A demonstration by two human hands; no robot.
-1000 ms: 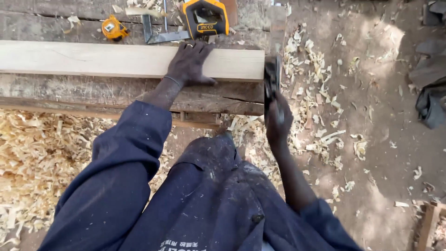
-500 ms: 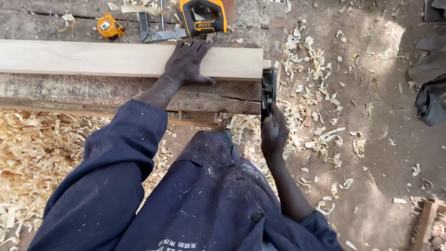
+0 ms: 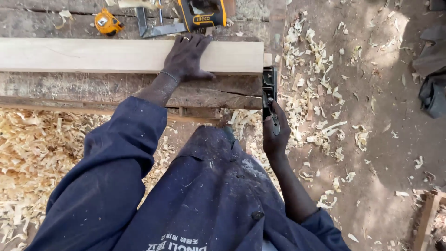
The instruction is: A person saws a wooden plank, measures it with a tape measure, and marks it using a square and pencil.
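Observation:
My left hand (image 3: 186, 56) lies flat, fingers spread, on a long pale wooden plank (image 3: 93, 56) that rests across a rough, weathered workbench (image 3: 223, 95). In my right hand (image 3: 275, 135) I grip a dark metal hand plane (image 3: 269, 90), held upright against the plank's right end at the bench edge. Both arms wear dark blue sleeves, the right one pushed up.
Behind the plank lie a yellow tape measure (image 3: 107, 22), a steel square (image 3: 155, 29) and a yellow-and-black power tool (image 3: 202, 14). Wood shavings cover the ground at the left (image 3: 28, 148) and right (image 3: 320, 107). Dark cloth (image 3: 434, 88) sits far right.
My right hand has lifted the plane from below the bench edge up to the plank's right end. The left hand stays pressed on the plank.

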